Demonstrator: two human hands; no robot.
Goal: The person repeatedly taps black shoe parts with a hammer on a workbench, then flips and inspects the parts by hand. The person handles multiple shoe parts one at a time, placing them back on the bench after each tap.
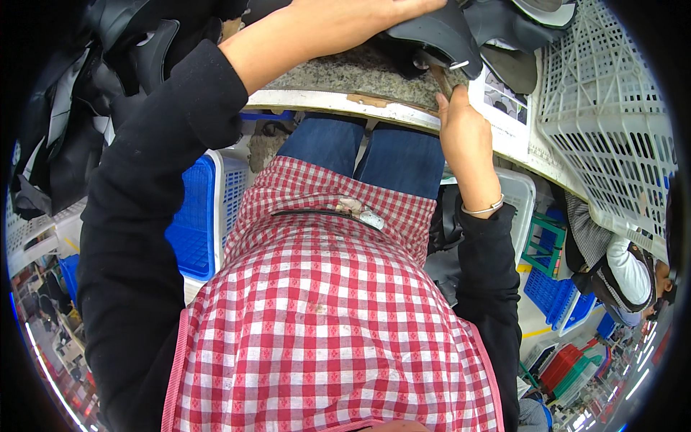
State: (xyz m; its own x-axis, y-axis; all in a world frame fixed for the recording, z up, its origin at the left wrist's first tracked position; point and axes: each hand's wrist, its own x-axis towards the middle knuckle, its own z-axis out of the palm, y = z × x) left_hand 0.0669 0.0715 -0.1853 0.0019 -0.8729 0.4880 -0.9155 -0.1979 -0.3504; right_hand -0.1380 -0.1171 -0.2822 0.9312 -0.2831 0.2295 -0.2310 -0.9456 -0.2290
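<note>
A curved black leather piece [439, 32], like part of a shoe upper, is raised over the work surface at the top of the view. My left hand [345, 21] reaches across from the left and grips its upper side; most of those fingers are cut off by the frame. Just below the piece's right end, my right hand [464, 126] is closed around a thin brown stick-like tool [440, 78]. The tool's far end goes up under the black edge, where its tip is hidden. A small white strip shows at that edge.
A mottled stone slab [338, 75] lies on the white-edged table [410, 115]. More black pieces [129, 57] are heaped at left and at upper right. A white slatted basket [604, 108] stands at right, a blue crate [194, 216] below left. Another person [630, 270] is at far right.
</note>
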